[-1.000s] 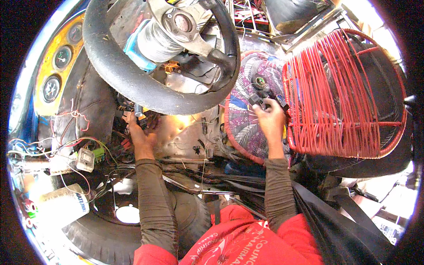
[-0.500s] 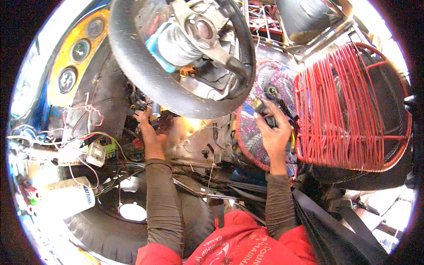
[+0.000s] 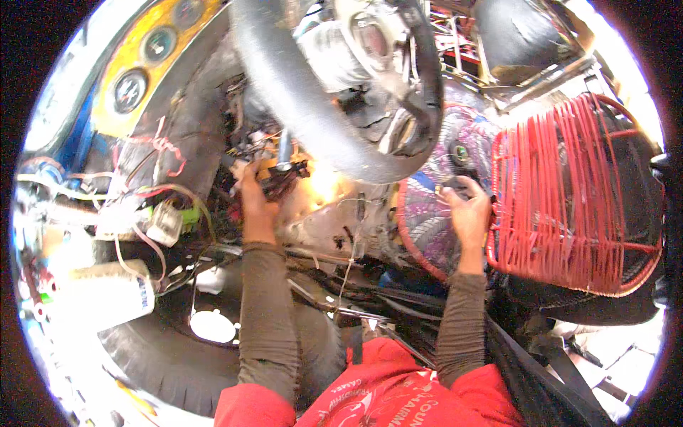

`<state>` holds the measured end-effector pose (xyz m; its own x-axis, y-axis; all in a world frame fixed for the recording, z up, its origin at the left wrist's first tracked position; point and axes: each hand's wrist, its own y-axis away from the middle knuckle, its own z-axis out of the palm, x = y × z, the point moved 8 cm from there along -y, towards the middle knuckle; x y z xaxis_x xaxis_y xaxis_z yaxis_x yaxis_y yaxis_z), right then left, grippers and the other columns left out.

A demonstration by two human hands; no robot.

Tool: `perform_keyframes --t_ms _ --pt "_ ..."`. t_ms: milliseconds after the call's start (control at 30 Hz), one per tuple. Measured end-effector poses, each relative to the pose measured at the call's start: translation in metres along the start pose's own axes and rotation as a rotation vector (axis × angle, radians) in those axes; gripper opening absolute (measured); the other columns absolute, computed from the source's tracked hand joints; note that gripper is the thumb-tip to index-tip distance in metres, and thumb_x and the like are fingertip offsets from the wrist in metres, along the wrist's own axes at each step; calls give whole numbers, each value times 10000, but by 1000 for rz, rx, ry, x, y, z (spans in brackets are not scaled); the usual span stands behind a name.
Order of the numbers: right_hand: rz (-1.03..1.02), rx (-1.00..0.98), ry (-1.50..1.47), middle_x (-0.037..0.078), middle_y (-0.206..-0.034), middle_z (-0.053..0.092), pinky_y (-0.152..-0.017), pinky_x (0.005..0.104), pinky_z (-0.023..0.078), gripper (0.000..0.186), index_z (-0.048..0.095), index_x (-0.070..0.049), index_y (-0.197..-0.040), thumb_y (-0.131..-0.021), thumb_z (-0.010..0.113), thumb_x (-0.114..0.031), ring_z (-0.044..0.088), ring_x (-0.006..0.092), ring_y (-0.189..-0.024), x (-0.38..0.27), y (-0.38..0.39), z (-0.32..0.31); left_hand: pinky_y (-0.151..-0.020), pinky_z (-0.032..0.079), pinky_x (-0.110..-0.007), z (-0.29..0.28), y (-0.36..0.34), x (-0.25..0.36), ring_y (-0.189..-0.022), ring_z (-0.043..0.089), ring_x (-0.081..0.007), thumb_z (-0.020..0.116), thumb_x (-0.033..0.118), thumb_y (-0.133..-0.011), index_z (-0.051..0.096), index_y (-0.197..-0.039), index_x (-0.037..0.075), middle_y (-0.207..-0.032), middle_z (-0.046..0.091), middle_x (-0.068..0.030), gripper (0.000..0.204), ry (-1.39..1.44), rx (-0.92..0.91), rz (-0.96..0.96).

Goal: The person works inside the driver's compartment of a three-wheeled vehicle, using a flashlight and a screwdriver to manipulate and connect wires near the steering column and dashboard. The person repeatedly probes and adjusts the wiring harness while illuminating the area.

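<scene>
My left hand (image 3: 256, 199) reaches under the dashboard, to the left below the black steering wheel (image 3: 306, 114). Its fingertips are drawn together among tangled wires and small connectors (image 3: 274, 153); what they grip there is too cluttered to make out. My right hand (image 3: 471, 217) is over the purple patterned seat cushion (image 3: 427, 213). Thumb and fingers close around a small dark object (image 3: 457, 186), whose kind I cannot tell. On the cushion beyond that hand lies a dark item with a round greenish ring (image 3: 459, 151).
Right of my right hand stands a red corded seat frame (image 3: 555, 206). A yellow gauge panel (image 3: 114, 107) is at far left, with loose wires (image 3: 142, 188) and a white container (image 3: 117, 295) below it. A tyre (image 3: 171, 363) lies at lower left. Bright light falls on the metal floor (image 3: 320, 213).
The whole view has shifted, so the wheel and seat sit further right. My right hand has drawn slightly closer, its fingers more curled around the dark object. My left hand stays at the wires.
</scene>
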<state>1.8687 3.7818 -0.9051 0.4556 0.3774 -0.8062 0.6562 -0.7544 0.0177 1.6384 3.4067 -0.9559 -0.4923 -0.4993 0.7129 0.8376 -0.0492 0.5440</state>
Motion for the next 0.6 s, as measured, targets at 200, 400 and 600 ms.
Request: perform_keyframes --t_ms 200,400,600 --pt "89 107 316 212 -1076 723 -885 420 529 545 675 -61 -1228 -768 815 -319 698 343 -986 18 -11 -5 -747 628 -525 7 -2 8 -863 711 -395 526 326 -956 574 -1194 76 -1077 668 -207 348 -60 -35 -107" --pt "82 -77 -771 107 -1009 677 -818 319 535 301 614 23 -1138 -866 666 -95 657 188 -861 -6 41 51 -733 637 -506 5 -11 4 -817 720 -380 508 302 -962 569 -1163 17 -1047 685 -202 353 -49 -62 -136" --pt "326 -513 -1260 131 -1062 686 -925 403 538 425 579 66 -1250 -854 715 -6 684 257 -1002 -74 89 183 -721 637 -475 6 -9 2 -812 726 -316 536 270 -948 585 -1147 45 -1018 698 -178 305 -139 -103 -145"
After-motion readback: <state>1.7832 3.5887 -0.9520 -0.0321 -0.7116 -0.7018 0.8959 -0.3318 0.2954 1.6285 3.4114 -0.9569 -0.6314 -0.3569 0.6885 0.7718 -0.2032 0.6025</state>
